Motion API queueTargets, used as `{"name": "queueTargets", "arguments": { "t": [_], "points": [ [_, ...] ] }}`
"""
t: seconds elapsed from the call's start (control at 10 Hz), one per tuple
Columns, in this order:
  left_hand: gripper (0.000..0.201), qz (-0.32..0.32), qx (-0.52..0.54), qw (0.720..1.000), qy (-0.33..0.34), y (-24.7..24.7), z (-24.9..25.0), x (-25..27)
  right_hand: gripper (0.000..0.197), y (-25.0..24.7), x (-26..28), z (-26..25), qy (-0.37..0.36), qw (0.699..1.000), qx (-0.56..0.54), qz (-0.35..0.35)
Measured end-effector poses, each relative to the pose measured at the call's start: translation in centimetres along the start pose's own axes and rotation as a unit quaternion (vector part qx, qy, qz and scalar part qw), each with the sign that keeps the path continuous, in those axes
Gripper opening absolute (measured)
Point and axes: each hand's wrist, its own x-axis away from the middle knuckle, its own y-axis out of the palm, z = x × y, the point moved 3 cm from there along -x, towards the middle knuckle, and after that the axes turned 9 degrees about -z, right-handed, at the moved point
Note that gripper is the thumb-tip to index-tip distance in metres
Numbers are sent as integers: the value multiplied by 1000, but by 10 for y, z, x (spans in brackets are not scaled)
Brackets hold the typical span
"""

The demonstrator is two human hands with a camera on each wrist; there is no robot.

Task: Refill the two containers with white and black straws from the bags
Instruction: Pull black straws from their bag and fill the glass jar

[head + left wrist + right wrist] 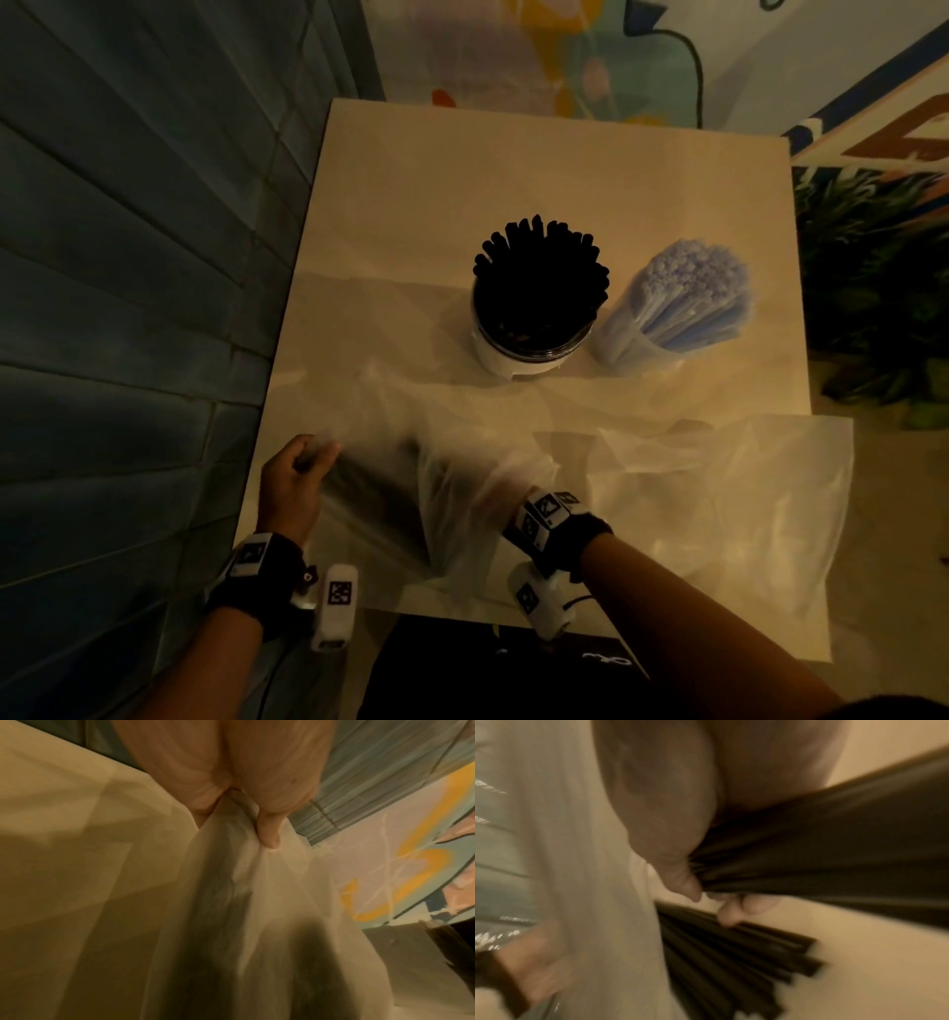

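Beige table (pixel 539 169); blue slatted wall (pixel 128 257); mural (pixel 590 56); plant (pixel 873 267).

The left hand (pixel 295 475) reaches forward at the near left, fingers curled, its thumb (pixel 268 829) and fingers pinching a fold of thin translucent plastic bag (pixel 231 902). The right hand (pixel 680 841) is thrust inside that bag, hidden in the head view past the wrist, its grip closed around a bundle of thin black plastic straws (pixel 821 850). Both forearms are bare, each wrist wearing a black strap.
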Motion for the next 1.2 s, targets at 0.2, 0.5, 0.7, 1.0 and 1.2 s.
{"name": "queueTargets", "arguments": {
  "t": [0.2,0.5,0.7,1.0,1.2],
  "points": [
    [19,83,-40,993,-68,-8,-12,0,42,-22,28,19,20,997,37,63],
    [31,123,-117,975,-146,-15,-31,-11,25,-45,114,56,99,982,87,138],
    [68,205,-208,954,-66,-8,1,0,21,-49,148,57,23,975,17,220],
    [66,-256,-7,940,224,100,168,68,15,-45,138,-25,-186,947,-44,258],
    [27,-266,124,933,210,139,213,71,28,-48,122,-71,-317,899,-4,303]
  ]
}}
